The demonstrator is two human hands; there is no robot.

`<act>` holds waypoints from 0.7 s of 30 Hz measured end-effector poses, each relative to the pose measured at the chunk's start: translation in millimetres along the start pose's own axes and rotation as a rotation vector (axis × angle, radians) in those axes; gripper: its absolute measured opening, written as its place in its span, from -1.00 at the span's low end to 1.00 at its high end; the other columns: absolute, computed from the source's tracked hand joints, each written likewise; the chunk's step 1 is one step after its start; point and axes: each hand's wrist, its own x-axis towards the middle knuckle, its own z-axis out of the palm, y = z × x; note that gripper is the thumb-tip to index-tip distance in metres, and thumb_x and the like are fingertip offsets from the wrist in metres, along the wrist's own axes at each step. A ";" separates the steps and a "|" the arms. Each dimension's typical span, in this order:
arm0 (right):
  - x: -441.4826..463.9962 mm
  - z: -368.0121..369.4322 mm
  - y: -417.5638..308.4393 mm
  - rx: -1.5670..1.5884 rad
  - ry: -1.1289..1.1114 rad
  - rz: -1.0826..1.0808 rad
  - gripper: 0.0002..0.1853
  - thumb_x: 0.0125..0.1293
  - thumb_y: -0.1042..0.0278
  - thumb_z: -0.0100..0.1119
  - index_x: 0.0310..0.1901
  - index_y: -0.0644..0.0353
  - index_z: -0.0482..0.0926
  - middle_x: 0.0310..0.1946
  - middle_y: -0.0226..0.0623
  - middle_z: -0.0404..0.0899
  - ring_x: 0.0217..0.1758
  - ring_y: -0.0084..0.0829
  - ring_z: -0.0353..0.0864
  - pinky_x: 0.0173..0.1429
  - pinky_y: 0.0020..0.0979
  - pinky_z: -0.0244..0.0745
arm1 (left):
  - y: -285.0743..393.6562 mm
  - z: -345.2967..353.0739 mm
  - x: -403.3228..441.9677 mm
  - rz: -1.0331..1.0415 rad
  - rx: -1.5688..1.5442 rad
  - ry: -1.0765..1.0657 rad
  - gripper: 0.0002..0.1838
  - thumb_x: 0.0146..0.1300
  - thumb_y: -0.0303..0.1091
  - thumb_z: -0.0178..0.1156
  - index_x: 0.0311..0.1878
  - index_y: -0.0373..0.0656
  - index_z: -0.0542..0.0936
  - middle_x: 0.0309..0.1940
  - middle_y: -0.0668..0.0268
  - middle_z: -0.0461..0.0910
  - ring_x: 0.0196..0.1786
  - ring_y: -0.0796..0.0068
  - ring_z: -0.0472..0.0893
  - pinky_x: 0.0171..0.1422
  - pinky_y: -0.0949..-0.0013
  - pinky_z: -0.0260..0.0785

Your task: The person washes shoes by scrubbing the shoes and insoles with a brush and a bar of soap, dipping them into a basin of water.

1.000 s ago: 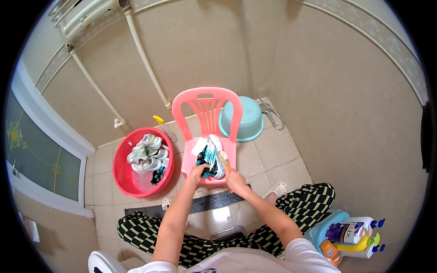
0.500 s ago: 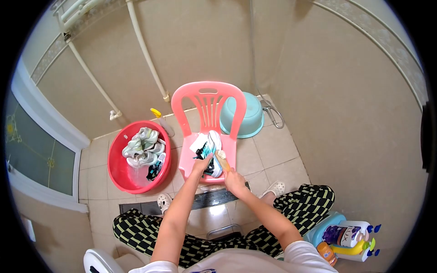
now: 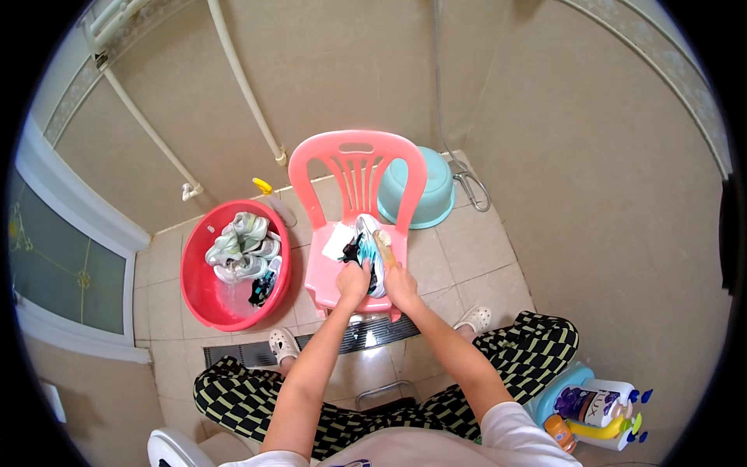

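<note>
A white, black and teal shoe (image 3: 366, 247) lies on the seat of a pink plastic chair (image 3: 314, 282), its far end toward the backrest. My left hand (image 3: 354, 283) is closed on the shoe's near left side. In my right hand (image 3: 401, 286) is a wooden-handled brush (image 3: 384, 247), its head against the shoe's right side. A white object (image 3: 337, 242) lies on the seat left of the shoe. The bristles are mostly hidden.
A red basin (image 3: 190, 288) with several shoes stands on the left, beside a yellow-topped bottle (image 3: 274, 201). Behind the chair sit an upturned teal basin (image 3: 432, 191) and a shower hose. Detergent bottles (image 3: 595, 405) are at the lower right. A floor drain (image 3: 249, 354) runs below the chair.
The brush has moved farther up along the shoe with my right hand. My left hand has shifted slightly and its grip looks more closed. The view has shifted slightly.
</note>
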 end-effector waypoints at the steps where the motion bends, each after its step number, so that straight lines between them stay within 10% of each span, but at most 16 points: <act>1: 5.7 2.2 -2.0 -0.002 0.019 0.023 -0.55 0.31 0.09 -0.24 -0.32 0.40 0.46 -0.45 0.16 0.51 -0.35 0.09 0.54 -0.27 -0.08 0.44 | -0.3 2.5 1.7 0.021 0.004 0.024 -0.49 0.16 0.05 -0.04 -0.40 -0.33 0.51 -0.42 -0.08 0.55 -0.31 -0.02 0.56 -0.20 0.06 0.37; 21: -32.0 -17.2 -3.0 -0.008 -0.132 0.023 -0.50 0.32 0.04 -0.28 -0.32 0.41 0.46 -0.42 0.12 0.53 -0.31 0.07 0.54 -0.21 -0.07 0.43 | -12.1 6.3 -1.4 -0.150 0.026 0.028 -0.41 0.24 0.10 -0.24 -0.26 -0.35 0.47 -0.35 -0.06 0.56 -0.22 0.00 0.56 -0.12 0.07 0.34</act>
